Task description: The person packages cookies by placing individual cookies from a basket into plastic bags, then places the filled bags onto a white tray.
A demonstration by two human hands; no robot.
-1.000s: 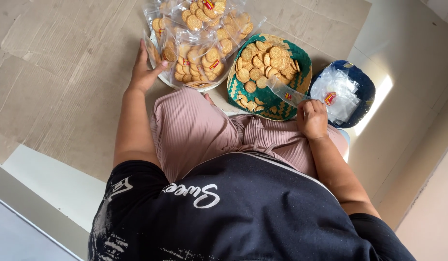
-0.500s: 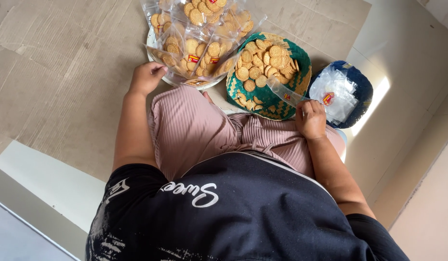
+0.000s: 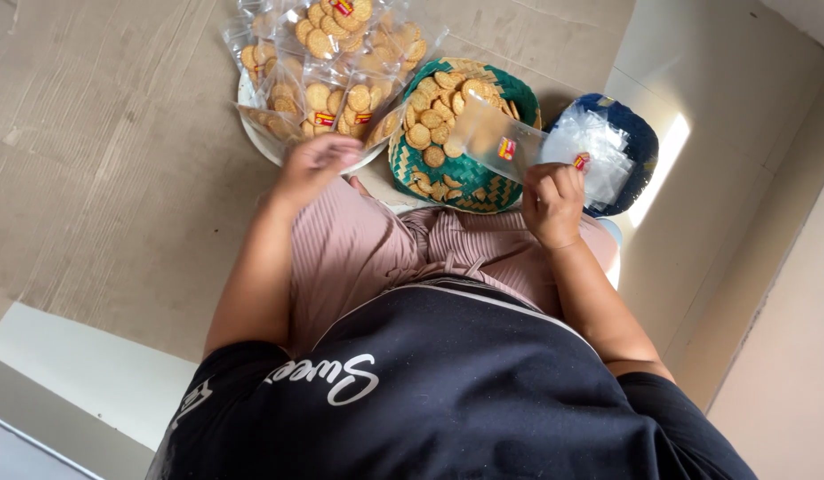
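My right hand (image 3: 551, 203) grips an empty clear plastic bag (image 3: 494, 140) with a small red and yellow label, held over the green woven basket (image 3: 483, 188) of loose round biscuits (image 3: 432, 116). My left hand (image 3: 316, 164) hovers above my knee, near the front rim of the white tray (image 3: 256, 138); it is blurred, fingers loosely curled, and holds nothing that I can see. The tray carries several sealed clear bags of biscuits (image 3: 328, 62).
A dark blue bowl (image 3: 644, 147) with a heap of empty clear bags (image 3: 590, 151) stands to the right of the basket. Flattened cardboard (image 3: 119, 151) covers the floor under everything. A pale wall (image 3: 741, 178) runs along the right.
My left hand has left the filled bags on the tray and drawn back towards my knee. My right hand has lifted the empty bag a little. The view has shifted left.
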